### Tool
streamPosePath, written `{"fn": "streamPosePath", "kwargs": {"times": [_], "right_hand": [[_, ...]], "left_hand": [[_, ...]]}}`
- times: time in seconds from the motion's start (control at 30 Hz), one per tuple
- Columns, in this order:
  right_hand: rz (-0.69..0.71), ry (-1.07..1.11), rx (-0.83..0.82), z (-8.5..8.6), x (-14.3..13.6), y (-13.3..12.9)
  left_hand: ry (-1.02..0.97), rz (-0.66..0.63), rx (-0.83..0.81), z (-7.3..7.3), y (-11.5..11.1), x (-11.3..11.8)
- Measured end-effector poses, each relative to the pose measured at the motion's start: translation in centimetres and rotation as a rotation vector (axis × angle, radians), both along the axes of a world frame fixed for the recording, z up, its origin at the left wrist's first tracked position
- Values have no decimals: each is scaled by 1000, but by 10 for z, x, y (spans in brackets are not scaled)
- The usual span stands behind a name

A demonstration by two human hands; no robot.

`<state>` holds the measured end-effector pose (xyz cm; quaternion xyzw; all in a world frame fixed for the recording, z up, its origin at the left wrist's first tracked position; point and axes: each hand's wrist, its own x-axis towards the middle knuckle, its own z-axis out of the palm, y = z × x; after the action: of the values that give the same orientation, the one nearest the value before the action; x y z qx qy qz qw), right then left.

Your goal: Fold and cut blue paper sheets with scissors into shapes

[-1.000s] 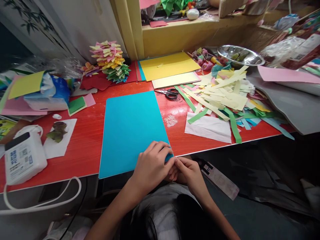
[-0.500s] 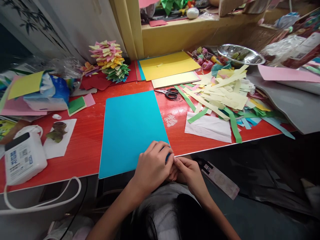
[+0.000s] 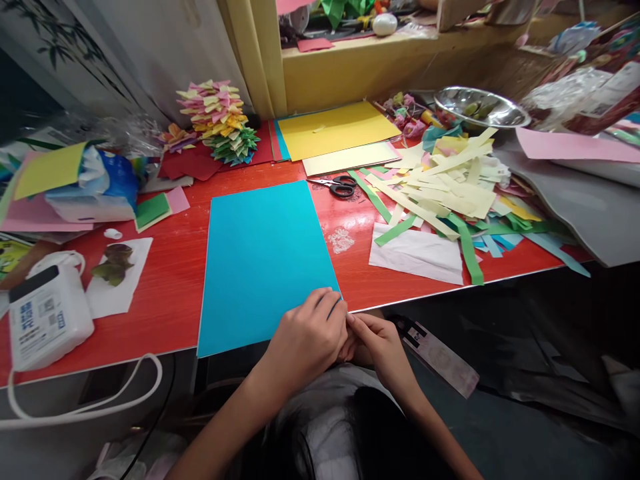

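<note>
A large blue sheet (image 3: 260, 267) lies on the red table (image 3: 170, 293), its near edge reaching past the table's front edge. My left hand (image 3: 313, 333) rests over the sheet's near right corner, fingers bent and pressed together. Touching it from the right is my right hand (image 3: 375, 337), thumb and forefinger pinched close at that corner. What sits between the fingers of either hand is hidden or too small to make out. Black-handled scissors (image 3: 343, 187) lie just beyond the sheet's far right corner.
Cut paper strips (image 3: 450, 187) are heaped at the right, beside a white tissue (image 3: 415, 253). Behind are a yellow sheet (image 3: 340, 130), a metal bowl (image 3: 480, 107) and a folded-paper stack (image 3: 220, 123). A white device (image 3: 50, 317) with a cable sits at the left.
My left hand has shifted slightly down, and its fingers have drawn lower and closer together over the sheet's corner. My right hand has hardly moved.
</note>
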<state>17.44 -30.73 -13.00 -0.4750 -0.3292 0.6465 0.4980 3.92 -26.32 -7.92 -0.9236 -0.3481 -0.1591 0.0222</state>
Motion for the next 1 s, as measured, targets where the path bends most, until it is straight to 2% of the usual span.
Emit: {"fn": "streamPosePath", "kwargs": {"times": [0.27, 0.5, 0.57, 0.73, 1.0], "right_hand": [[4, 6, -11, -1, 1, 0], [16, 54, -49, -5, 3, 0], [20, 66, -56, -5, 4, 0], [21, 77, -64, -6, 3, 1], [22, 130, -83, -8, 4, 2]], "left_hand": [[26, -28, 50, -4, -3, 2], [-204, 95, -181, -11, 2, -17], [-189, 92, -213, -13, 4, -23], [-146, 43, -160, -15, 6, -33], [-125, 34, -190, -12, 8, -37]]}}
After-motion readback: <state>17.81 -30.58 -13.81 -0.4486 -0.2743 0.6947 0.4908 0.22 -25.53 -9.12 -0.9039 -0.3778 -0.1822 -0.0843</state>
